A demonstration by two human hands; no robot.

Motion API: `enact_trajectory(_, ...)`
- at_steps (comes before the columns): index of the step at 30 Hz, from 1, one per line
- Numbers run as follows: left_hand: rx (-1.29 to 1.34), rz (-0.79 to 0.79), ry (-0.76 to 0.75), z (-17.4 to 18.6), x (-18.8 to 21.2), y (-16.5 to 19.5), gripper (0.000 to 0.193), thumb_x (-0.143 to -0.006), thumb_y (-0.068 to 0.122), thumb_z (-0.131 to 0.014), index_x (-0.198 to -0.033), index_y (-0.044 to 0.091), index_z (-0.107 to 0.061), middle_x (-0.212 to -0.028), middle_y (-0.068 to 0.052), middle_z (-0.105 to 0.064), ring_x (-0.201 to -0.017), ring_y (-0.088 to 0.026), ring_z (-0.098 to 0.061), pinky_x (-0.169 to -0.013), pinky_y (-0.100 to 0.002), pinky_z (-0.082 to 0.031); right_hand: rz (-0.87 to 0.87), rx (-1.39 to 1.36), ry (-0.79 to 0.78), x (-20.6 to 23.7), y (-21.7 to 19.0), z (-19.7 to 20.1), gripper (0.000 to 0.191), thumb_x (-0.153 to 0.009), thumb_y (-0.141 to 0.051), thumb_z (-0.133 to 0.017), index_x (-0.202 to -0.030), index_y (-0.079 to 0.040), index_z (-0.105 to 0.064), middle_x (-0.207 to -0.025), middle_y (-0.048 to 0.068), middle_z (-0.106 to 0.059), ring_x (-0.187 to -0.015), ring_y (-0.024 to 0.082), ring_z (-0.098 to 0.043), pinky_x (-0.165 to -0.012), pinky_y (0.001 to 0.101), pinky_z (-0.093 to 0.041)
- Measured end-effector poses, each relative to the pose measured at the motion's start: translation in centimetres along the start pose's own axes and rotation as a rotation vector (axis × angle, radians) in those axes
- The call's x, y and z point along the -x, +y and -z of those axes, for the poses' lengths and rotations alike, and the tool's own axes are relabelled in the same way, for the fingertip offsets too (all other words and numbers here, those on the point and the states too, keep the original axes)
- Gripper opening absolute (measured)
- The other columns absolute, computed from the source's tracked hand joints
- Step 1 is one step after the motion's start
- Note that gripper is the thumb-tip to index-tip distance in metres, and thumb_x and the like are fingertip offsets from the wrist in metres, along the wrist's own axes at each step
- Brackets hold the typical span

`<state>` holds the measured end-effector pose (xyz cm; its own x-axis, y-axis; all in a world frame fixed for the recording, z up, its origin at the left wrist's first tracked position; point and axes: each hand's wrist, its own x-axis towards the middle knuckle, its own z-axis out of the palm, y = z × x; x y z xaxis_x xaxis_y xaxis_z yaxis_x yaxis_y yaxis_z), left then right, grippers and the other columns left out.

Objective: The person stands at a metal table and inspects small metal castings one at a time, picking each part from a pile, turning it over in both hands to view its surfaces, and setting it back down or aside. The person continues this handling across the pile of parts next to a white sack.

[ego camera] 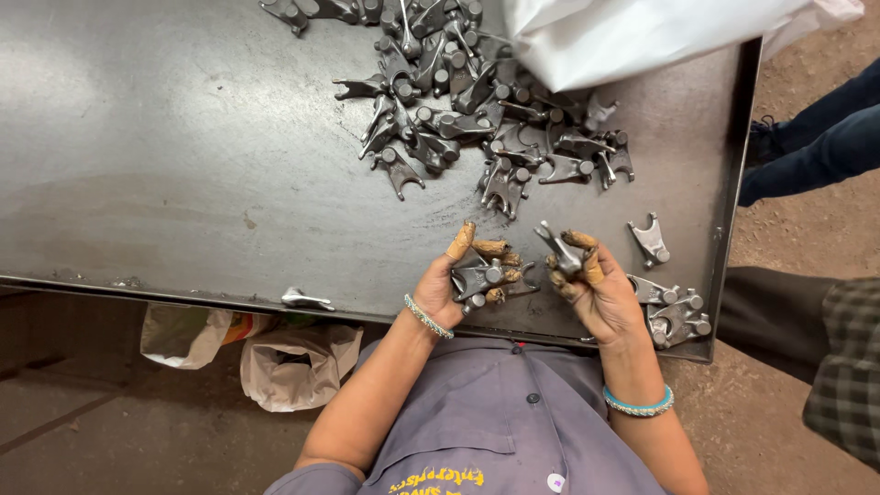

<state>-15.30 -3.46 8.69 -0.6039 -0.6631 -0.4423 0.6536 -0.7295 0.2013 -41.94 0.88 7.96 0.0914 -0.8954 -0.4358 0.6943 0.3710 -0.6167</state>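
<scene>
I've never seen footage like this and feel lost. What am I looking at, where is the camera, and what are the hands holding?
The camera sits on a person's head and looks down, so the arms enter from the bottom edge. No machine here, just two bare hands with taped fingertips. The left hand grips several small grey forked metal parts; the right hand holds one such part. They work over a dark metal tray table bearing a big pile of the same parts, a smaller group by the right hand, and a white bag.

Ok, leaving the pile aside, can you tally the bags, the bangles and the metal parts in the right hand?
Bags: 3 (white bag on the tray, two floor bags below)
Bangles: 2 (silver bangle, turquoise bangle)
Metal part in right hand: 1
Total: 6
</scene>
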Motion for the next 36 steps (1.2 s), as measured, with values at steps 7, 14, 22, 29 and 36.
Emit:
enact_trajectory(7,-0.031,-0.026,0.003,0.2,0.3,-0.1,0.062,-0.105,0.051,-0.059,-0.127,-0.006,-0.066,-0.115,-0.019,-0.073,-0.098,-0.028,-0.074,-0.069,-0.036,-0.061,-0.129,-0.061,0.102,-0.2,0.5,0.4,0.038,-0.105,-0.037,-0.059,-0.131,-0.011,-0.066,-0.09,0.012,-0.067,-0.067,0.016,-0.054,-0.059,0.0267,-0.045)
enact_trajectory(14,-0.027,0.002,0.005,-0.3,0.5,0.0,0.061,-0.103,0.05,-0.058,-0.125,-0.006,-0.067,-0.113,-0.019,-0.074,-0.098,-0.027,-0.074,-0.068,-0.035,-0.062,-0.059,-0.044,0.041,0.3,-0.3,-0.6,0.04,-0.1,-0.035,-0.065,-0.126,-0.005,-0.065,-0.093,0.014,-0.069,-0.071,0.018,-0.06,-0.057,0.0242,-0.047)
enact_trajectory(22,-0.009,0.011,0.009,0.4,0.3,0.2,0.059,-0.102,0.049,-0.059,-0.124,-0.005,-0.067,-0.112,-0.018,-0.074,-0.095,-0.027,-0.075,-0.066,-0.034,-0.062,0.523,0.648,0.06,1.5,0.5,-2.9,0.034,-0.088,0.007,-0.083,-0.115,0.001,-0.062,-0.111,0.01,-0.067,-0.1,0.015,-0.066,-0.092,0.0288,-0.06)
enact_trajectory(29,-0.014,0.006,-0.004,0.8,0.2,0.0,0.058,-0.104,0.047,-0.056,-0.127,-0.006,-0.066,-0.114,-0.018,-0.074,-0.099,-0.027,-0.075,-0.069,-0.036,-0.062,0.84,1.274,0.2,3.1,-0.3,-5.6,0.029,-0.077,0.003,-0.088,-0.099,0.002,-0.069,-0.104,0.01,-0.068,-0.085,0.014,-0.067,-0.074,0.026,-0.056)
enact_trajectory(36,-0.019,-0.004,-0.018,1.0,0.2,-0.2,0.054,-0.104,0.041,-0.053,-0.132,-0.005,-0.062,-0.118,-0.017,-0.073,-0.101,-0.027,-0.075,-0.072,-0.038,-0.063,0.791,1.246,0.215,3.3,-0.6,-6.5,0.03,-0.077,0.002,-0.088,-0.1,0.002,-0.069,-0.1,0.009,-0.068,-0.08,0.013,-0.065,-0.071,0.0257,-0.055)
